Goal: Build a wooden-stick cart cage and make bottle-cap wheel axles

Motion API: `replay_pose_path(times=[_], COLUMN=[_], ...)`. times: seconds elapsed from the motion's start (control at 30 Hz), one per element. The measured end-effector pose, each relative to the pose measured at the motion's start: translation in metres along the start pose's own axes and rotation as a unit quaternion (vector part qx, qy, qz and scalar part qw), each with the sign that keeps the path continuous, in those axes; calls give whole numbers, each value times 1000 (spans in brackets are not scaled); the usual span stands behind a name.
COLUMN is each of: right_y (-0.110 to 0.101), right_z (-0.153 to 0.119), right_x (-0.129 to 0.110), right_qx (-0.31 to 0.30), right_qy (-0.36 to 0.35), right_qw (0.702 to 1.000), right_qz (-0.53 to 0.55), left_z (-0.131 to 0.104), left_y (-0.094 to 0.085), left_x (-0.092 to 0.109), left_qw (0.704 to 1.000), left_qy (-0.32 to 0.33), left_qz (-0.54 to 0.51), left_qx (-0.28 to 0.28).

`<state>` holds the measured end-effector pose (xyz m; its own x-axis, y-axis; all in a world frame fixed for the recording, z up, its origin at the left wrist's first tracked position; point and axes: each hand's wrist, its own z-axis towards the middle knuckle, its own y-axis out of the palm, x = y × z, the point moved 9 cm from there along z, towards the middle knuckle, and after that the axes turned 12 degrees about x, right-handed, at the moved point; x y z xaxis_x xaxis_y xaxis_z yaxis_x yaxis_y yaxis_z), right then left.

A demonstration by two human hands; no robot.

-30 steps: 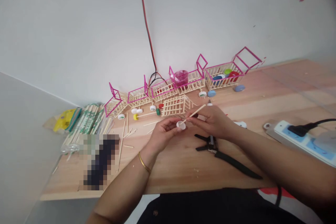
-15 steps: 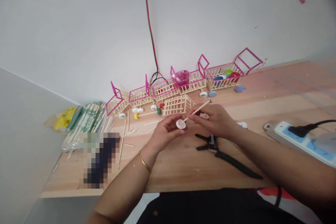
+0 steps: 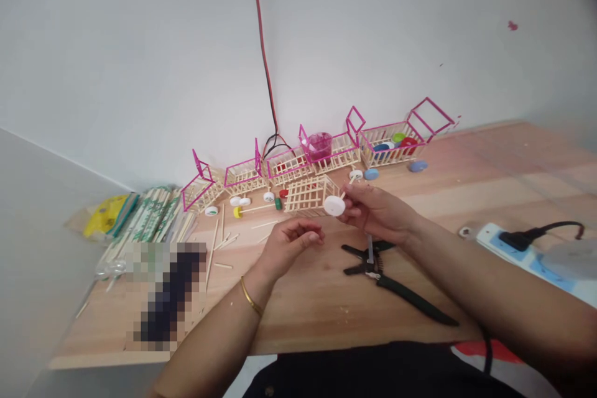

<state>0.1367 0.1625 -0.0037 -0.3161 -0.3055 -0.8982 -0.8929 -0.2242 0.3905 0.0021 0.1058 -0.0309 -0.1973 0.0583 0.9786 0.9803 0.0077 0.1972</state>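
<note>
My right hand (image 3: pixel 380 210) grips a thin wooden stick (image 3: pixel 347 188) with a white bottle cap (image 3: pixel 334 206) on its near end. The cap's flat face is turned toward me. To its left, my left hand (image 3: pixel 293 245) hangs over the table with curled fingers, apart from the cap and holding nothing. Just behind the hands lies a small slatted stick frame (image 3: pixel 308 194). Black-handled cutters (image 3: pixel 410 300) lie below my right hand. A stick with a yellow cap (image 3: pixel 237 212) and a green cap (image 3: pixel 278 204) rests behind my left hand.
Pink-rimmed stick carts (image 3: pixel 245 175) line the wall, the rightmost cart (image 3: pixel 394 144) holding coloured caps. Bundled sticks (image 3: pixel 152 214) and a yellow bag (image 3: pixel 105 216) are at left, near loose sticks (image 3: pixel 212 254) and a blurred dark object (image 3: pixel 170 298). A power strip (image 3: pixel 527 255) sits at right.
My left hand has let go of the white cap and moved slightly down. My right hand has turned the stick, so the cap now faces me. The view has shifted a little.
</note>
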Motion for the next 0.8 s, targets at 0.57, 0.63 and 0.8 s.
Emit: replay_pose_path(times=[0.57, 0.63, 0.8], right_y=[30, 30, 31], right_z=[-44, -43, -41], right_x=[-43, -42, -39], right_qx=[-32, -35, -40], right_qy=[-389, -393, -398], right_qw=[819, 815, 802], right_qz=[-421, -425, -443], left_z=[0, -1, -1], left_y=[10, 11, 13], left_x=[-3, -2, -5], left_qw=[999, 999, 999], left_qy=[-28, -25, -27], left_qz=[-26, -28, -30], left_qx=[-17, -23, -34])
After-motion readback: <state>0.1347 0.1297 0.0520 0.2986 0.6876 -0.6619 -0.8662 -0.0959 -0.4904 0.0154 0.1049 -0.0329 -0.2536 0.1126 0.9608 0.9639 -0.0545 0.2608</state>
